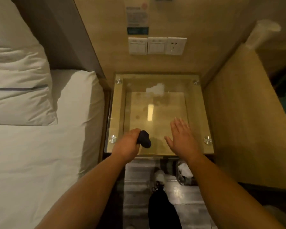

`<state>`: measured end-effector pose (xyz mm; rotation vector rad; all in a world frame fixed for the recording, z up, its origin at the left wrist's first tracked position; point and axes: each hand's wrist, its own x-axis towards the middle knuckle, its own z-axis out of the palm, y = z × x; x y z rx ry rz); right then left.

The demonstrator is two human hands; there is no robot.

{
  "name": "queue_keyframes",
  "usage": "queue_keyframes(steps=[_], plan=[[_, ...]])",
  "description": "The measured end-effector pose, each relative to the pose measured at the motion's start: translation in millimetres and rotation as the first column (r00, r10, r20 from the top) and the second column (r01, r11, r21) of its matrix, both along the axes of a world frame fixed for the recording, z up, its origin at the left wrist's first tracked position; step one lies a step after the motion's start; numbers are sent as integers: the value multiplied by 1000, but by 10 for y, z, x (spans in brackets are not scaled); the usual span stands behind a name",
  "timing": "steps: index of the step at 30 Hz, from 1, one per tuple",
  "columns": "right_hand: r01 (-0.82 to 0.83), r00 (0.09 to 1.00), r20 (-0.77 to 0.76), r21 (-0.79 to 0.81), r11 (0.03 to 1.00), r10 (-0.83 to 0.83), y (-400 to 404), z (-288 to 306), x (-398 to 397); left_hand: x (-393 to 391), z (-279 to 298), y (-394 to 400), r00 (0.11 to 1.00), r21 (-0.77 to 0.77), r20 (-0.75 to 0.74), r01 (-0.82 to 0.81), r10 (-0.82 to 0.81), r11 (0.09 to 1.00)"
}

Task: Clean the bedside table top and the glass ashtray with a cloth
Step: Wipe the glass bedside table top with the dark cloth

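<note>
The bedside table (195, 116) has a glass top held by round metal studs at its corners, over a wooden frame. My left hand (128, 142) is closed around a bunched dark cloth (144, 139), which rests on the glass near the front left. My right hand (182, 138) hovers flat over the front right of the glass with fingers spread and nothing in it. Smudges and reflections show on the glass. On the floor below the table's front edge sits a clear glass ashtray (185, 175) holding something white.
A bed with white sheets and pillows (31, 113) fills the left side, close to the table. Wall switches and a socket (157, 45) are on the wooden wall behind. A wooden panel (246, 113) closes the right. My foot in a white shoe (159, 176) stands on the floor.
</note>
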<state>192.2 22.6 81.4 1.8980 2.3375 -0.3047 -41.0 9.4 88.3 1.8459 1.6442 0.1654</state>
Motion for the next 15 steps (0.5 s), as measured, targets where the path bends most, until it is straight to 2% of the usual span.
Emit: queue_keyframes(steps=[6, 11, 15], plan=[[61, 998, -6, -68, 996, -61, 1019, -403, 190, -65, -247, 1080, 996, 21, -24, -91, 91, 996], [147, 989, -4, -149, 978, -149, 1405, -782, 347, -151, -352, 1764, 966, 187, -149, -184, 213, 965], [188, 982, -15, -116, 975, -191, 1478, -1035, 430, -265, -354, 2256, 935, 302, -204, -221, 290, 927]])
